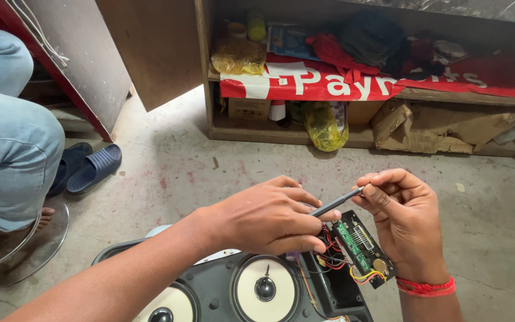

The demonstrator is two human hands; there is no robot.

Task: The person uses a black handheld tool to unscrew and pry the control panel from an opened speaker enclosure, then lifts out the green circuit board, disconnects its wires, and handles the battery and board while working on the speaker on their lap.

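Left hand [269,217], right hand [403,217] grip tool [335,203] over speaker cabinet [329,286] holding circuit board [362,247].

tool [335,203]: smooth grey metal | speaker case [329,286]: matt black plastic | floor [210,173]: rough concrete

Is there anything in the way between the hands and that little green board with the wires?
Nothing visible. The right hand already touches the green circuit board. The left hand lies just over its red wires, and both hands pinch a thin grey tool above it.
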